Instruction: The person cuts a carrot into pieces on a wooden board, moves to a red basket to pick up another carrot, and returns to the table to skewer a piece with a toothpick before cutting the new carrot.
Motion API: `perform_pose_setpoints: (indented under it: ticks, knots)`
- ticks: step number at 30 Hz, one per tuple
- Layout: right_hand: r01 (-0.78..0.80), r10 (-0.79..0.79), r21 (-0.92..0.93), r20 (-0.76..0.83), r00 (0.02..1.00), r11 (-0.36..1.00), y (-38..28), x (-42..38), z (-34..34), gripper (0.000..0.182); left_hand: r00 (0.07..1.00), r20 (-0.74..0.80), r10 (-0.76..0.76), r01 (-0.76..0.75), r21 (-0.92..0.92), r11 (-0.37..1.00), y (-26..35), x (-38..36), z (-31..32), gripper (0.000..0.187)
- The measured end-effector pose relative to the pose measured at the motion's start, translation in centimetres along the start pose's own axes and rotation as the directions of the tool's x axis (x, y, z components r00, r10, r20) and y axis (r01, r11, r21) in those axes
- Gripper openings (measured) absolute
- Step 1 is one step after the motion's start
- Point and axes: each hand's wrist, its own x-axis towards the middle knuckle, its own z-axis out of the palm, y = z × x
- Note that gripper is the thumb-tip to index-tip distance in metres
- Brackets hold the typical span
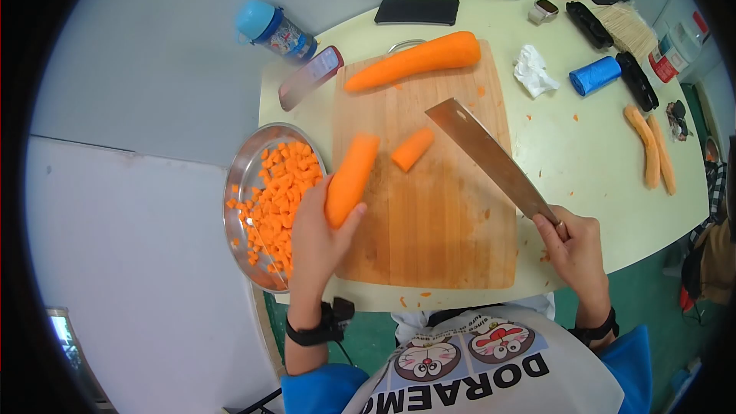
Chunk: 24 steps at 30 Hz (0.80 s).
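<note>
My left hand [320, 222] is closed around a thick piece of peeled carrot [353, 180], held over the left side of the wooden cutting board [452, 245]. In my right hand [569, 241] is the handle of a cleaver [491, 153], its broad blade slanting up and left across the board's right edge. Between carrot and blade, a shorter carrot piece [413, 149] lies on the board. A whole peeled carrot [418, 60] rests along the board's far end. Left of the board, a round metal tray [239, 249] holds many diced carrot bits.
Beyond the board lie a black phone [417, 11], another phone [310, 78] and a blue water bottle [276, 29]. To the right are a crumpled tissue [534, 71], a blue roll [595, 76], two slender peeled roots [652, 149] and a plastic bottle [678, 47]. A wall borders the left.
</note>
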Motion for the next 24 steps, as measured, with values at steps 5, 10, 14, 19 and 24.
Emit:
perform_pose_setpoints:
  ticks: [5, 10, 14, 19, 24]
  knots:
    - [-0.022, 0.022, -0.005, -0.046, 0.999, 1.000, 0.3, -0.8, -0.9, 0.009, 0.994, 0.087, 0.072, -0.078, 0.068, 0.995, -1.5, 4.9, 3.1, 0.051]
    - [-0.054, 0.057, 0.032, -0.106, 0.993, 0.998, 1.3, -1.3, -1.8, 0.009, 0.978, 0.145, 0.153, -0.167, 0.086, 0.982, -2.5, 6.6, 4.6, 0.051]
    - [-0.037, 0.037, 0.001, -0.121, 0.992, 0.999, 1.2, -1.1, -2.4, 0.008, 0.973, 0.036, 0.229, -0.231, 0.234, 0.944, 1.3, 6.2, 3.5, 0.049]
    - [-0.015, 0.012, -0.034, -0.077, 0.997, 0.999, 0.5, -0.9, -2.5, 0.010, 0.930, 0.151, 0.335, -0.366, 0.296, 0.882, 3.9, 4.6, 5.9, 0.048]
    - [0.002, -0.003, -0.016, -0.080, 0.997, 1.000, 0.3, -1.4, -2.4, 0.011, 0.962, 0.028, 0.271, -0.272, 0.098, 0.957, 2.7, 4.0, 5.9, 0.035]
